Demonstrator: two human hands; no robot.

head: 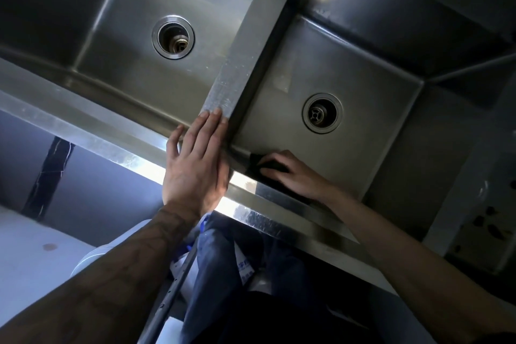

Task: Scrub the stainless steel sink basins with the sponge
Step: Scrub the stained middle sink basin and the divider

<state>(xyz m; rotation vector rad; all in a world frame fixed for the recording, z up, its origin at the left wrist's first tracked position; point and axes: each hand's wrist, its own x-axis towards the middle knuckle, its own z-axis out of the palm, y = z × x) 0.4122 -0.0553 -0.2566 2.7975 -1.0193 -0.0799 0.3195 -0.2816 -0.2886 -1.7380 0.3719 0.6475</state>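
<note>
Head view, looking down on a two-basin stainless steel sink. The left hand (pixel 195 165) lies flat, palm down, where the front rim (pixel 117 151) meets the divider (pixel 237 64) between the basins; its fingers (pixel 208 126) are extended and held close together, the thumb spread to the side, and they grip nothing. The fingertips rest on the near end of the divider, which carries a dull, speckled film just beyond them.

The right hand (pixel 290 173) reaches down into the right basin (pixel 349 70) at its near left corner. Its fingers are curled and pressed down over a dark sponge (pixel 257 160), which lies beneath and just ahead of the fingertips, against the basin floor where it meets the front wall. Only a dark edge of the sponge shows past the fingers, toward the corner; the remainder is covered by the hand, so the exact grip cannot be told beyond the fingers bearing on its top.

The right drain (pixel 322 113) lies well beyond the right fingertips, near the middle of the basin floor, apart from the sponge. The left basin (pixel 134 8) lies beyond and to the left of the left fingertips, with the left drain (pixel 173 37) well apart from them. The two hands sit near each other, separated by the basin corner. Below the rim, between the forearms, the person's blue trousers (pixel 212 274) are visible.
</note>
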